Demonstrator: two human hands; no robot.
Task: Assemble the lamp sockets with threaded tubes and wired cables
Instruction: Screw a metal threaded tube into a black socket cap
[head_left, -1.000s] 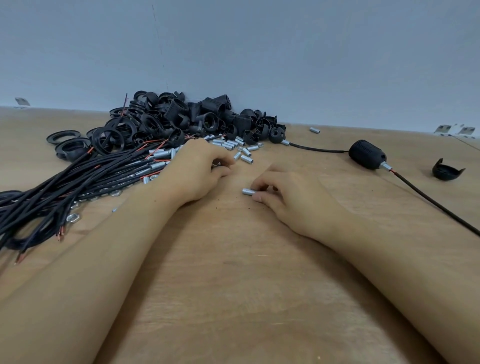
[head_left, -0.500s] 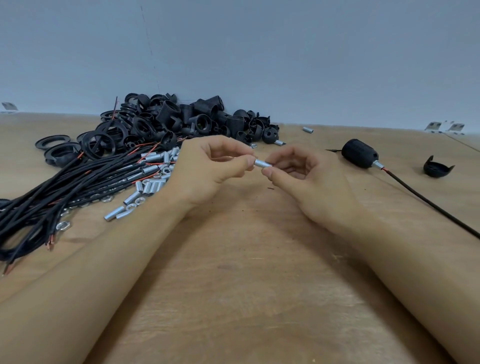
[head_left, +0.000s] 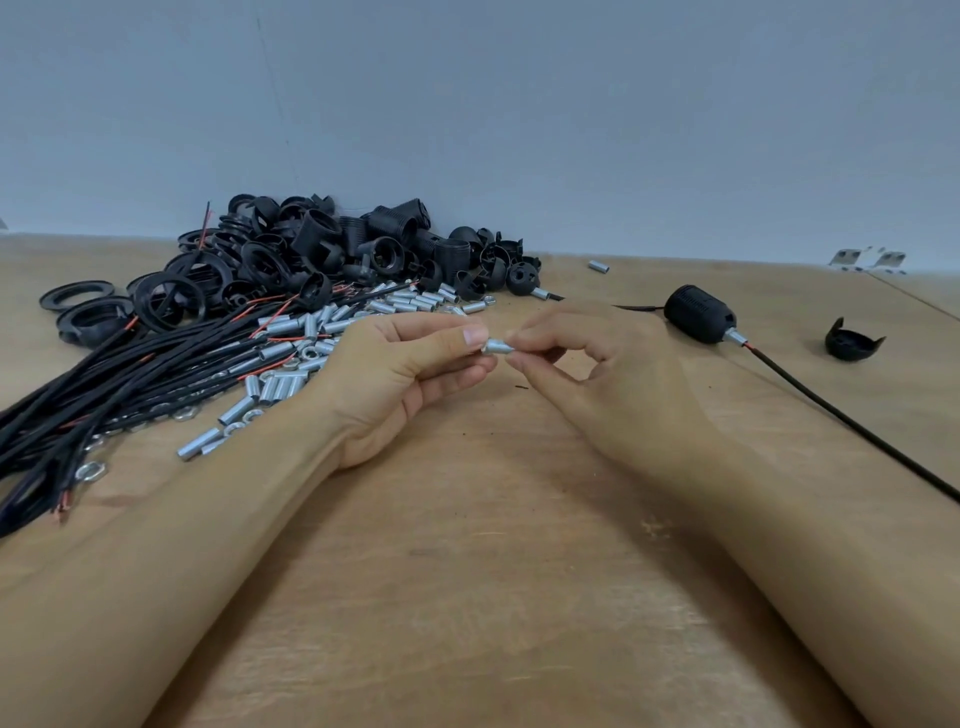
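Observation:
A short silver threaded tube (head_left: 496, 346) is held above the wooden table (head_left: 467, 597) between both hands. My left hand (head_left: 400, 384) pinches its left end with thumb and fingers; whether a nut sits under those fingertips is hidden. My right hand (head_left: 597, 384) pinches the tube's right end with thumb and forefinger. Behind the hands lie several loose silver tubes (head_left: 322, 332), a bundle of black cables (head_left: 130, 379) with red wire ends, and a heap of black socket parts (head_left: 332, 249).
An assembled black socket (head_left: 698, 313) with its cable (head_left: 852, 421) lies at the right, a black socket cap (head_left: 852, 340) beyond it. Black rings (head_left: 78, 296) lie far left, nuts (head_left: 91, 470) by the cables, a stray tube (head_left: 598, 267) near the wall.
Both hands rose from the table and came together. The tube my right hand picked up off the table is now pinched by both hands in the air.

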